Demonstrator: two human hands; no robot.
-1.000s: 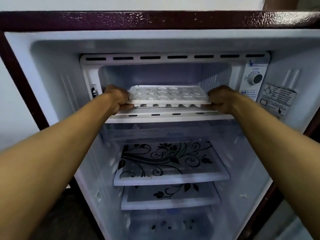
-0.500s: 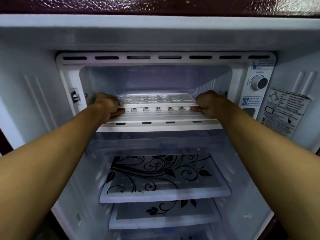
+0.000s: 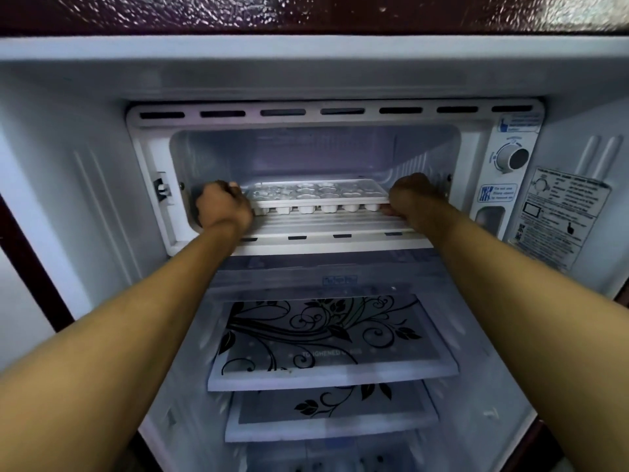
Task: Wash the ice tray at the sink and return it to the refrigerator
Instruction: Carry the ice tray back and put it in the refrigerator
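A white ice tray point(image 3: 318, 196) with several shaped cups sits level inside the freezer compartment point(image 3: 316, 155) at the top of the open refrigerator. My left hand point(image 3: 223, 206) grips the tray's left end. My right hand point(image 3: 413, 199) grips its right end. The tray's underside is at or just above the ribbed freezer floor point(image 3: 326, 221); I cannot tell whether it touches. Both forearms reach in from the bottom corners.
A thermostat knob point(image 3: 512, 159) and printed labels point(image 3: 558, 219) are on the wall right of the freezer. Below are two glass shelves with black floral print point(image 3: 326, 338), point(image 3: 332, 413). The maroon fridge top point(image 3: 306, 11) runs overhead.
Both hands have carried the tray deeper into the freezer compartment and lower toward its floor. The camera has moved closer to the refrigerator.
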